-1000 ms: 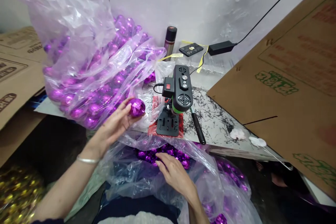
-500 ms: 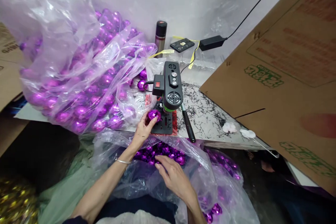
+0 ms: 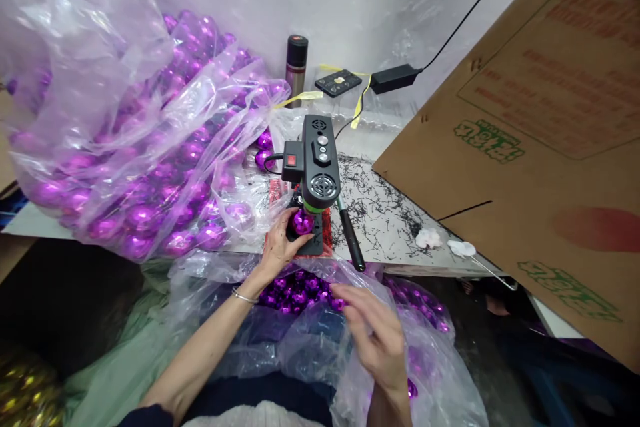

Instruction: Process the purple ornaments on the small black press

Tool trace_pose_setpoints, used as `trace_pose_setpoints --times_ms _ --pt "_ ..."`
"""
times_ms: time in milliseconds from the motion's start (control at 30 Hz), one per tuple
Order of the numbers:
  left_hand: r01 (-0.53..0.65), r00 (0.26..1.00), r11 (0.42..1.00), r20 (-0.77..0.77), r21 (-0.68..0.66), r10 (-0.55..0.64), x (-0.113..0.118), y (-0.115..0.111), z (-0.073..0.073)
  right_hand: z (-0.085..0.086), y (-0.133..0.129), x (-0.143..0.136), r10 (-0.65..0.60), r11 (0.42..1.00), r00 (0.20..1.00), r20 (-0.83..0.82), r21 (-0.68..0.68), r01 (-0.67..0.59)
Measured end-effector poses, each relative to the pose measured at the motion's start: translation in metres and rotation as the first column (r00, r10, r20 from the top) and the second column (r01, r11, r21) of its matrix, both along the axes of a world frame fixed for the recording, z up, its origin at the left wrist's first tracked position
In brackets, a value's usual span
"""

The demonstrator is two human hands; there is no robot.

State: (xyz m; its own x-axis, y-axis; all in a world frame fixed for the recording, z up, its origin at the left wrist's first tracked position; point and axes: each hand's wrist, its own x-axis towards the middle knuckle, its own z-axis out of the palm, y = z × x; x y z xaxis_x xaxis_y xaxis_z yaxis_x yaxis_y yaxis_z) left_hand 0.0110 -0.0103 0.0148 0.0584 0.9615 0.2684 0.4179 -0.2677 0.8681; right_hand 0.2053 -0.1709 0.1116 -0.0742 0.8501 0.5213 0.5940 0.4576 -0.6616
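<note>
My left hand [image 3: 281, 245] has its thumb and fingers closed round a shiny purple faceted ball [image 3: 303, 222]. It holds the ball over the black base plate [image 3: 314, 245], directly under the head of a small black bench machine [image 3: 321, 160] with a red switch and round vents. The machine's lever handle [image 3: 353, 240] slants down on its right side, untouched. Over the clear plastic bag [image 3: 295, 330] in front of me is my right hand [image 3: 374, 330], its fingers stretched out and slightly blurred, near the purple balls [image 3: 300, 293] inside the bag.
A big clear bag of purple balls [image 3: 143, 217] covers the table's left side. Black shavings [image 3: 373, 200] litter the white tabletop. A cardboard box [image 3: 525, 167] leans in from the right. Behind the machine are a spray can [image 3: 296, 70] and a power adapter [image 3: 396, 79].
My left hand has moved the ball rightward, from the base plate's left edge to beneath the machine head. My right hand has shifted right, with its fingers lifted. The view has turned slightly.
</note>
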Motion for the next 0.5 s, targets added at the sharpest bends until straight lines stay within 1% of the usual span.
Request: trace_pose_setpoints --times_ms 33,67,100,133,200,300,400,467,500 --pt "0.006 1.000 1.000 0.000 -0.001 -0.006 0.001 0.001 -0.001 0.004 0.008 0.003 -0.091 0.989 0.995 -0.049 0.117 0.096" --pt "0.012 1.000 1.000 -0.002 -0.004 -0.012 0.001 0.002 -0.003 0.007 0.018 0.004 -0.202 0.952 0.975 -0.096 0.214 0.219" --pt "0.016 1.000 1.000 -0.005 -0.006 -0.016 0.002 0.002 -0.004 0.010 0.029 0.005 -0.285 0.911 0.953 -0.104 0.280 0.302" --pt "0.019 1.000 1.000 -0.007 -0.008 -0.019 0.002 0.003 -0.004 0.013 0.041 0.004 -0.309 0.900 0.949 -0.069 0.302 0.315" --pt "0.020 1.000 1.000 -0.008 -0.005 -0.020 0.002 0.003 -0.006 0.019 0.066 0.001 -0.248 0.920 0.968 0.025 0.320 0.227" --pt "0.025 1.000 1.000 -0.006 0.015 -0.025 0.003 0.001 -0.007 0.032 0.095 -0.008 -0.158 0.902 0.987 0.042 0.413 0.127" --pt "0.028 0.999 0.998 -0.024 0.056 -0.026 0.003 -0.001 -0.009 0.044 0.110 -0.018 -0.071 0.888 0.996 0.052 0.458 0.039" --pt "0.026 0.999 0.995 -0.046 0.097 -0.022 0.004 -0.001 -0.010 0.046 0.116 -0.026 -0.049 0.878 0.998 0.026 0.477 0.031" --pt "0.025 0.998 0.992 -0.056 0.121 -0.019 0.004 -0.002 -0.011 0.044 0.117 -0.031 -0.055 0.871 0.998 -0.007 0.488 0.052"
